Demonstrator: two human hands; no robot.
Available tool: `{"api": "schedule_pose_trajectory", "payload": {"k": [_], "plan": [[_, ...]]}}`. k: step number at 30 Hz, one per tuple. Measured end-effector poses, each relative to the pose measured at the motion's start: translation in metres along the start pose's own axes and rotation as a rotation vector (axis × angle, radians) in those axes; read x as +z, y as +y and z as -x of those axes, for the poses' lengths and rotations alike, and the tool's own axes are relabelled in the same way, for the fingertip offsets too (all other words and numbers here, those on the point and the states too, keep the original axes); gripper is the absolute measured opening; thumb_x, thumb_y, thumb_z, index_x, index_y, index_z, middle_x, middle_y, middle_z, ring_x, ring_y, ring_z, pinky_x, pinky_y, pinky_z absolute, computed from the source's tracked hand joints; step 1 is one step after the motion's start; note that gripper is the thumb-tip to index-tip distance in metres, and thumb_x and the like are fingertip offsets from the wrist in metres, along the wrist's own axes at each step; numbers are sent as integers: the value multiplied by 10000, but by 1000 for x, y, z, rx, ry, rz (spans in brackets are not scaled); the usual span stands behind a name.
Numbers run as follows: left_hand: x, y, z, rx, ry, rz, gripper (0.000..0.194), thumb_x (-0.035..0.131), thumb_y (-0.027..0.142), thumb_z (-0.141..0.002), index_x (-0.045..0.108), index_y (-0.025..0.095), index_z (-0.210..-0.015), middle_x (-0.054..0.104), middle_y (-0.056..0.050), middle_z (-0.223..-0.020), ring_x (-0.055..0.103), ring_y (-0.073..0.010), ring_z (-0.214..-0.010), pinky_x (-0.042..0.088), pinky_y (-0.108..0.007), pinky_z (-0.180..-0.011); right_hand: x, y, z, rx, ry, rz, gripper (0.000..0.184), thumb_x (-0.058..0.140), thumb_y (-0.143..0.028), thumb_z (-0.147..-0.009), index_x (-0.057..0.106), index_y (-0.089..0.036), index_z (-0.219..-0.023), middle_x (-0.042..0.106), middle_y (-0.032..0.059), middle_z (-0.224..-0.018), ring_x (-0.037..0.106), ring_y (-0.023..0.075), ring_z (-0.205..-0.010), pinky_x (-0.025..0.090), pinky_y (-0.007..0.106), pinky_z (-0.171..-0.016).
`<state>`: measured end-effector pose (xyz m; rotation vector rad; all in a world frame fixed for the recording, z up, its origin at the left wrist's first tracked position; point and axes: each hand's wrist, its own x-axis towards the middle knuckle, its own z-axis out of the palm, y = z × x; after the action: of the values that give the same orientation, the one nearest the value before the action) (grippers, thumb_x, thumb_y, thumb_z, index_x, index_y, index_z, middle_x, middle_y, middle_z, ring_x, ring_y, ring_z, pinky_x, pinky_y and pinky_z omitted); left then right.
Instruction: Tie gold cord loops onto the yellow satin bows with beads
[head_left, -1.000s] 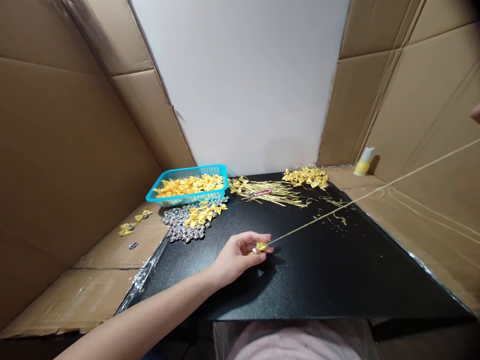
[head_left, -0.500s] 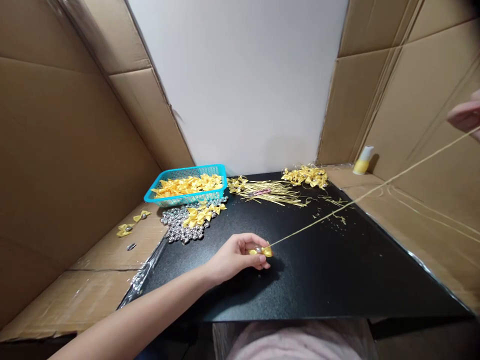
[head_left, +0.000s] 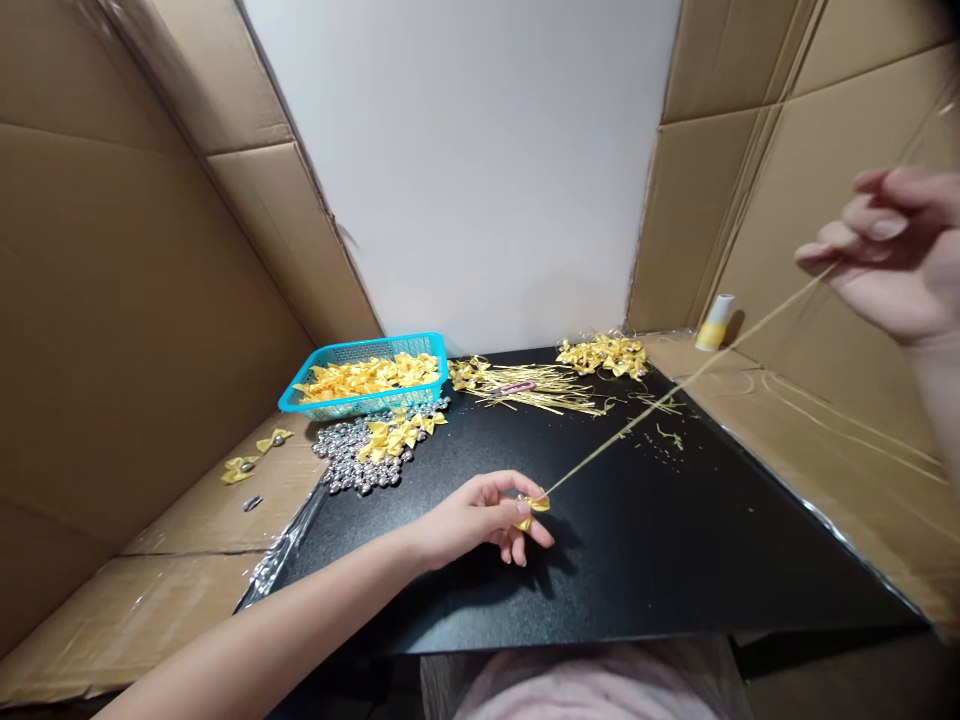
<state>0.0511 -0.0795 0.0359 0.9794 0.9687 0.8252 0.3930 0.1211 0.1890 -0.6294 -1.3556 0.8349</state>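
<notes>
Near the table's front, my left hand [head_left: 491, 518] pinches a yellow ribbon bow [head_left: 536, 503] between thumb and forefinger, its other fingers curled loosely below. From the bow a pale yellow thread [head_left: 645, 410] runs taut up to the right. My right hand [head_left: 889, 245], raised at the right edge and slightly blurred, has its fingers closed on the thread. Silver beads [head_left: 349, 460] lie heaped on the left, several yellow bows [head_left: 401, 432] on top of them. Behind these stands a turquoise basket [head_left: 289, 398] filled with more bows.
Cut yellow strands [head_left: 551, 392] lie at the back of the black table [head_left: 675, 560], with a pink-handled tool [head_left: 517, 388] on them. Bows with beads [head_left: 604, 355] are piled at back right, near a thread spool [head_left: 715, 322]. Cardboard walls [head_left: 847, 180] enclose the sides.
My right hand has come into view from the right edge, moving left along the thread. The bow has turned in my left hand, whose lower fingers now hang further down.
</notes>
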Motion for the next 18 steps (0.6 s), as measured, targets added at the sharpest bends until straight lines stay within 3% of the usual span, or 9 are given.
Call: {"api": "schedule_pose_trajectory", "payload": {"k": [3, 8, 10, 13, 16, 18], "plan": [[-3, 2, -5, 19, 39, -17, 341, 764, 353, -738, 616, 132, -951, 740, -70, -783, 559, -52, -505, 397, -175, -517, 18, 10, -2, 163, 45, -208, 333, 450, -90, -900, 656, -195, -661, 284, -32, -493, 291, 66, -462, 370, 316, -589], [-3, 3, -13, 37, 110, -88, 427, 807, 294, -690, 603, 143, -1034, 719, -28, -732, 547, -48, -537, 378, -154, -525, 26, 49, -15, 274, 104, -196, 286, 463, -96, -889, 624, -181, -669, 269, -53, -459, 244, 87, -453, 354, 281, -561], [-5, 0, -17, 52, 127, -135, 383, 735, 401, -757, 605, 136, -1001, 720, -42, -717, 539, -49, -501, 391, -162, -519, 28, 65, -19, 286, 105, -180, 249, 482, -101, -875, 617, -183, -682, 267, -64, -445, 219, 88, -445, 348, 278, -548], [-10, -3, -23, 71, 132, -278, 487, 600, 534, -824, 599, 126, -1090, 718, -58, -689, 539, -72, -430, 377, -177, -447, 34, 88, -24, 294, 110, -155, 207, 509, -101, -857, 617, -176, -698, 283, -71, -432, 221, 82, -435, 336, 268, -526], [-18, -3, -25, 55, 145, -470, 592, 469, 564, -887, 544, 130, -1281, 696, -35, -625, 465, -77, -341, 300, -180, -366, 41, 106, -27, 294, 114, -113, 143, 583, -130, -824, 623, -170, -693, 303, -73, -429, 242, 74, -430, 330, 254, -504], [-22, 1, -25, 106, 167, -684, 549, 417, 531, -922, 584, 145, -1275, 659, -10, -561, 437, -81, -350, 306, -186, -389, 46, 115, -28, 295, 106, -88, 107, 631, -156, -790, 628, -167, -683, 310, -73, -431, 261, 71, -431, 328, 237, -481]]}}
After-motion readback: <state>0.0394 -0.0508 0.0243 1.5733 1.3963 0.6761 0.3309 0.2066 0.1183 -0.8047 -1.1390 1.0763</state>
